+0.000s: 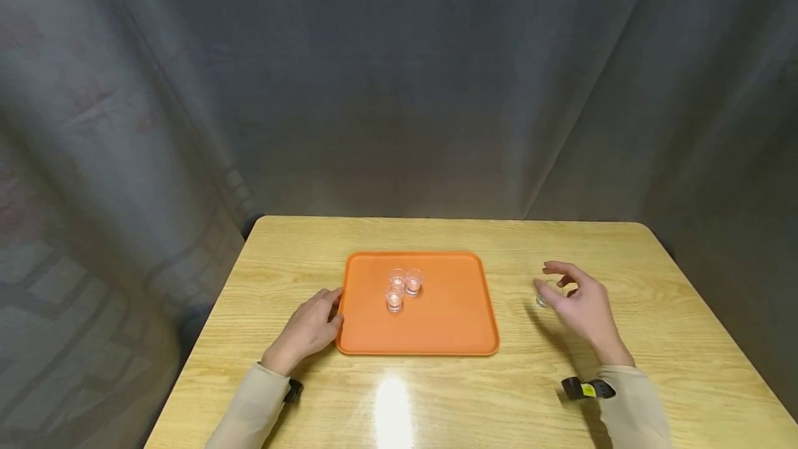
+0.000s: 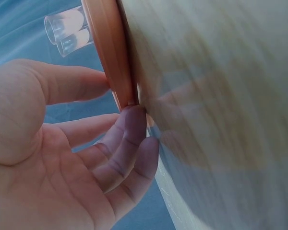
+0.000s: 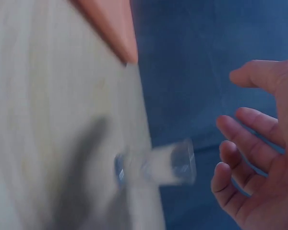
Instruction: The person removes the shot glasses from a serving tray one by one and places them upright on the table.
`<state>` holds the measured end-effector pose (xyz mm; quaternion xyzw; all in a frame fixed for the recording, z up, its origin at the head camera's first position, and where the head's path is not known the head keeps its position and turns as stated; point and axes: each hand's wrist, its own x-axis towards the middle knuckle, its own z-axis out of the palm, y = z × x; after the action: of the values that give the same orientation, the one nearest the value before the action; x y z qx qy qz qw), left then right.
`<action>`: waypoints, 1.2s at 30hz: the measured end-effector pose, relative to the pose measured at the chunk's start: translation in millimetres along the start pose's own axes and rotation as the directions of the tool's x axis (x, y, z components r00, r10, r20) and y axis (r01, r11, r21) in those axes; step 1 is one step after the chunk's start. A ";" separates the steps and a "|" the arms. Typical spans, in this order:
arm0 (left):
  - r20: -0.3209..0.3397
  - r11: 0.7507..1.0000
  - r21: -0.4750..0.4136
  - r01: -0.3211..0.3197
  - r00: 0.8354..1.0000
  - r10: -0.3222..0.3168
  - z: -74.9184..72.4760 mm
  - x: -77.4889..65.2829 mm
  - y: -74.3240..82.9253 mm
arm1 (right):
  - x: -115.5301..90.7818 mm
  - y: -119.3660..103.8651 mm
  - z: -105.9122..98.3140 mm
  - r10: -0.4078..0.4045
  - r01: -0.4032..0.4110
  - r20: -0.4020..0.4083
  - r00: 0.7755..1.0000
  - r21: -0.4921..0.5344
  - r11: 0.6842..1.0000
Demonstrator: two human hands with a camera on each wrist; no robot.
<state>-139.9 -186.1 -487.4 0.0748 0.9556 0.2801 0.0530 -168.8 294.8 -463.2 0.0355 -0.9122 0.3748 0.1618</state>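
An orange tray (image 1: 436, 328) lies on the table. My left hand (image 1: 309, 326) holds its left edge: in the left wrist view the thumb (image 2: 81, 85) is against the rim and the fingertips (image 2: 136, 117) meet its underside. Three small clear shot glasses (image 1: 395, 300) stand close together on the tray, left of its middle. Right of the tray, another shot glass (image 3: 165, 164) stands upright on the table, partly hidden by my right hand (image 1: 582, 303) in the head view. That hand hovers over it, thumb and fingers spread, apart from the glass in the right wrist view.
The wooden table (image 1: 299, 241) has rounded far corners. A grey curtain (image 1: 399, 89) hangs behind it and along both sides. Bare tabletop lies between the tray and the lone glass, with a bright light reflection near the front.
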 end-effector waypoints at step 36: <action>-0.010 1.000 0.024 0.001 1.000 0.000 0.5 -0.4 0.9 | 14.8 -103.0 120.4 -0.095 0.005 0.327 0.940 0.267 0.964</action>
<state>-139.3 -185.1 -487.3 0.0738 0.9591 0.2691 0.0474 -196.0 138.1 -469.4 0.1436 -0.8675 0.4762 0.0067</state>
